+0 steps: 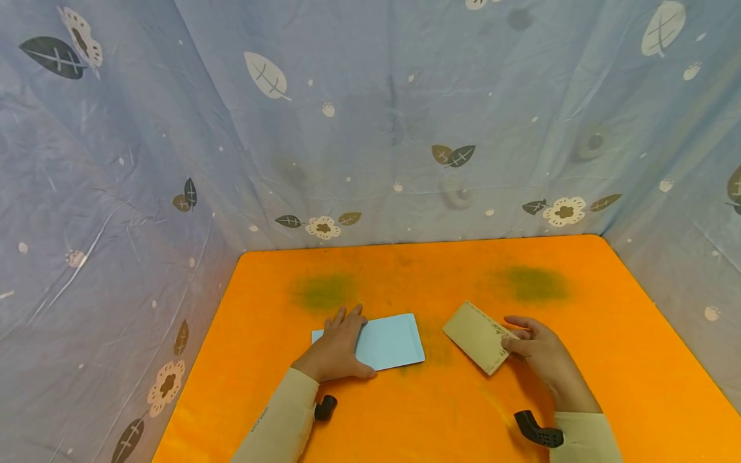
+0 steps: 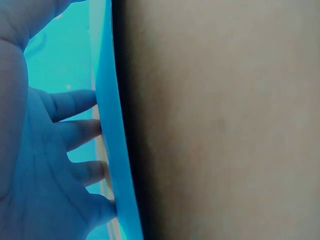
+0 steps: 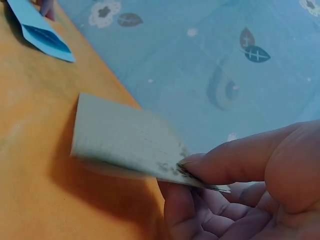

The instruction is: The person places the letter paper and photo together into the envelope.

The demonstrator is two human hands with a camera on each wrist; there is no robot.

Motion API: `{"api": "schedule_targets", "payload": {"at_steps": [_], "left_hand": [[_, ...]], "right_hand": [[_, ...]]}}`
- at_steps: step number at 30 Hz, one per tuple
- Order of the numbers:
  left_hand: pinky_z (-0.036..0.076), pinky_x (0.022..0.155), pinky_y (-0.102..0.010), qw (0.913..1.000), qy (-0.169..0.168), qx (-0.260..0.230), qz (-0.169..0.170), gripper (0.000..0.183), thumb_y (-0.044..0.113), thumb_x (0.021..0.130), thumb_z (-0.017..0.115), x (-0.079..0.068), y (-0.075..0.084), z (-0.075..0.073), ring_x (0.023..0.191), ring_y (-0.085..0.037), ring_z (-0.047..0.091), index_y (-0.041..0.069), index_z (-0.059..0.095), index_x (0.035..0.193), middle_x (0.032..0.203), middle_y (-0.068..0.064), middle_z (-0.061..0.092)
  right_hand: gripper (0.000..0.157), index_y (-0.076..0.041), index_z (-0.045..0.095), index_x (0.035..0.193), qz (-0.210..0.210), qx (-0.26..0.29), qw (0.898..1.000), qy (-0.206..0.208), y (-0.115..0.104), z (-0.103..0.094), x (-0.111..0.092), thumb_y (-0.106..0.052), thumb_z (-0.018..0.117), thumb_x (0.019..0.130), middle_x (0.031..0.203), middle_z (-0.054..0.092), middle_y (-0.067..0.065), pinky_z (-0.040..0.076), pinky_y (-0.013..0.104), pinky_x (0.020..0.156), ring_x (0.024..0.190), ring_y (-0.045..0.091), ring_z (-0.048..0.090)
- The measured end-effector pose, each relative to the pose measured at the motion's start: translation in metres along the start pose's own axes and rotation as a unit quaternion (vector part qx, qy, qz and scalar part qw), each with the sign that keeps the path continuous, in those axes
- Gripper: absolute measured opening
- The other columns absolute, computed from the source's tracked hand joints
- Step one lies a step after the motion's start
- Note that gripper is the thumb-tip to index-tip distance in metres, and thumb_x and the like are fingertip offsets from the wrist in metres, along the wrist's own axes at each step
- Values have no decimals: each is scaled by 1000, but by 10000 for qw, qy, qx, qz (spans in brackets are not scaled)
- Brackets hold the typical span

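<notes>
A light blue envelope (image 1: pixel 390 342) lies near the middle of the orange table, its right end bulging a little ajar in the right wrist view. My left hand (image 1: pixel 341 344) spans it from above, with the thumb at the near edge and the fingers at the far edge. Close up in the left wrist view, fingertips (image 2: pixel 90 172) press against the blue paper (image 2: pixel 116 150). To the right, my right hand (image 1: pixel 541 354) pinches one end of a folded tan paper (image 1: pixel 476 337) between thumb and fingers. Dark printed decoration runs along the gripped end, and the paper is held tilted above the table.
The orange tabletop (image 1: pixel 405 418) has two greenish smudges (image 1: pixel 327 290) toward the back. Blue-grey curtains (image 1: pixel 370 116) with leaf and flower prints stand around its back and sides. Black wrist devices (image 1: pixel 538 432) sit at both sleeves.
</notes>
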State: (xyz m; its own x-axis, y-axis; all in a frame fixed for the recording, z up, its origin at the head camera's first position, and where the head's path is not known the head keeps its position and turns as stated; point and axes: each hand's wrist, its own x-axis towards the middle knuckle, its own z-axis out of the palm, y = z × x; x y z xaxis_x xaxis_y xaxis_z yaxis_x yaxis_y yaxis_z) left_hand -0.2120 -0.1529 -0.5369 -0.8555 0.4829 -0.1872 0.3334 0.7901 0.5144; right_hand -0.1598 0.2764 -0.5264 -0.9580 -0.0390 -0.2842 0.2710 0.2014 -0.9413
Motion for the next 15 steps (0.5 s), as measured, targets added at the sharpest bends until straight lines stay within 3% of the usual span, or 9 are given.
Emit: {"api": "schedule_targets", "payload": {"at_steps": [7,15], "left_hand": [[9,126,-70,10000,21,-27,22,109,58,77,94,0,-1,0,164,-43,3,11,45,162,181,-9,14],[9,126,-70,10000,-5,-47,-6,108,57,77,94,-1,0,0,164,-41,2,11,45,162,181,-8,13]], "right_hand": [[43,15,60,138,152,-30,9998,91,0,2,0,-14,72,108,111,70,11,58,34,78,93,24,66],[41,6,58,138,287,263,9992,118,1,4,-1,-22,68,111,113,65,13,58,36,71,86,27,63]]}}
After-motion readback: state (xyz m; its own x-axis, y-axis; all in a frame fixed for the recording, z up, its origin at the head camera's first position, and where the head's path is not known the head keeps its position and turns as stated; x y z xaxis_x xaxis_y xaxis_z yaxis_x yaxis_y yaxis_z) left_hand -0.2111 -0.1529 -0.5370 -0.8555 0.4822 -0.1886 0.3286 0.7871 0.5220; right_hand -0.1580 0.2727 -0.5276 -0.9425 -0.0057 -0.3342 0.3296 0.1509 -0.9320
